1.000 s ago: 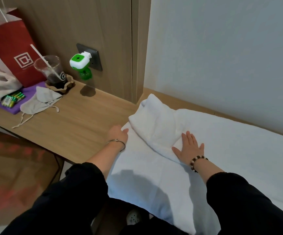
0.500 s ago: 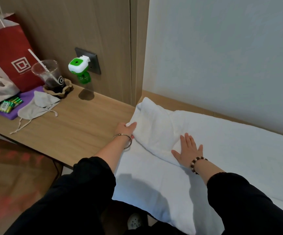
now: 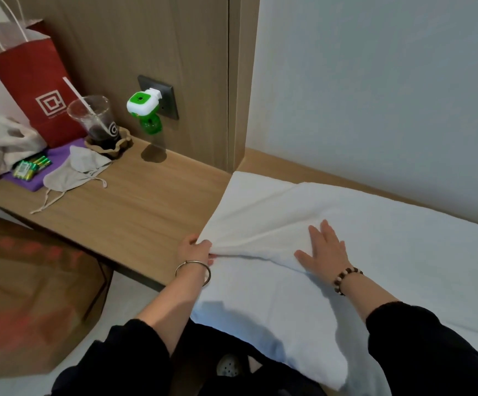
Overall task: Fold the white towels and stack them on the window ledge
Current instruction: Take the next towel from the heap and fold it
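Note:
A white towel (image 3: 263, 212) lies spread over a wider white towel layer (image 3: 403, 252) on the wooden ledge (image 3: 152, 212), against the pale wall. My left hand (image 3: 194, 248) grips the towel's near left corner, pulling the cloth taut. My right hand (image 3: 325, 247) lies flat, fingers straight, pressing on the towel's near edge. The ledge under the towels is hidden.
On the ledge's left end stand a red paper bag (image 3: 36, 90), a plastic cup with straw (image 3: 97, 121), a green plug-in device (image 3: 144, 110), a grey face mask (image 3: 74, 172) and batteries (image 3: 30, 167). A brown bag (image 3: 32, 295) sits on the floor below.
My left hand moved onto the towel's corner and took hold of it, pulling the bunched fold out flat. My right hand stayed pressed on the towel.

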The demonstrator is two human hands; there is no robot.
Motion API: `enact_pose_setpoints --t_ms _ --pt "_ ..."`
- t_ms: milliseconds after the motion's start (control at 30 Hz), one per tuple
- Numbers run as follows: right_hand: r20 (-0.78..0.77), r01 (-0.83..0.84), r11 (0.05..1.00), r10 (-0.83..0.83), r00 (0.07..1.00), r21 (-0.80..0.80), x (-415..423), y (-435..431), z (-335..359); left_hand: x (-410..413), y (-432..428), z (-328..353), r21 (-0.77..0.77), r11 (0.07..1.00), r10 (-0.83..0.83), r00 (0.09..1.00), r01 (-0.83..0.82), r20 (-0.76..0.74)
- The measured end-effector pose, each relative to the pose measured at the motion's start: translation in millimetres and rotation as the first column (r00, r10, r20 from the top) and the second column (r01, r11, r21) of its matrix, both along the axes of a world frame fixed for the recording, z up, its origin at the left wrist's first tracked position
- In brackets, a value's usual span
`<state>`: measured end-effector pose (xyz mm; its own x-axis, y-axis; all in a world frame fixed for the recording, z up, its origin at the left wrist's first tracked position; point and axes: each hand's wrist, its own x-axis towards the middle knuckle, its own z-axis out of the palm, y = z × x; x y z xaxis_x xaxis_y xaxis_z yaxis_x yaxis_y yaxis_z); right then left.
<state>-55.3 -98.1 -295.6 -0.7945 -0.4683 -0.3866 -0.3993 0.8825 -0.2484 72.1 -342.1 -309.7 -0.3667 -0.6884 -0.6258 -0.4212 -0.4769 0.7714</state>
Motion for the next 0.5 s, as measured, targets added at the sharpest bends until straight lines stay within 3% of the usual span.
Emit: enact_pose_setpoints --t_ms 33,67,100,133,167,200,233,300,500 --pt "-0.008 -0.017 1.000 0.017 1.000 -0.004 5.4 8.2 2.1 1.5 0.1 3.1 -0.183 0.978 -0.089 0.994 0.099 0.062" --pt "-0.020 -0.048 0.998 0.048 0.999 0.032 11.5 18.1 2.5 3.1 3.3 6.4 -0.400 0.884 -0.205 0.969 0.244 0.138" --pt "-0.035 -0.077 0.993 0.080 0.996 0.094 17.9 28.5 1.6 5.0 10.1 12.4 -0.611 0.679 -0.343 0.912 0.406 0.225" --pt "-0.053 -0.091 0.983 0.101 0.994 0.159 23.3 38.9 -0.3 5.1 20.4 18.1 -0.745 0.384 -0.483 0.807 0.545 0.341" --pt "-0.075 -0.084 0.974 0.101 0.992 0.209 27.6 47.7 -2.2 3.2 30.8 20.1 -0.754 0.078 -0.578 0.646 0.653 0.499" --pt "-0.099 -0.055 0.970 0.080 0.992 0.235 30.2 55.1 -4.4 -0.8 43.6 21.2 -0.680 -0.161 -0.604 0.473 0.715 0.642" --pt "-0.124 -0.011 0.970 0.043 0.991 0.245 32.0 61.3 -5.8 -4.7 54.0 14.4 -0.569 -0.304 -0.582 0.324 0.765 0.746" --pt "-0.159 0.092 0.964 -0.054 0.986 0.248 33.5 71.5 -9.4 -11.9 68.8 2.4 -0.415 -0.366 -0.530 0.180 0.833 0.829" --pt "-0.185 0.146 0.965 -0.106 0.977 0.219 26.8 90.5 -24.5 -27.7 76.9 -17.3 -0.322 -0.341 -0.448 0.148 0.883 0.882"
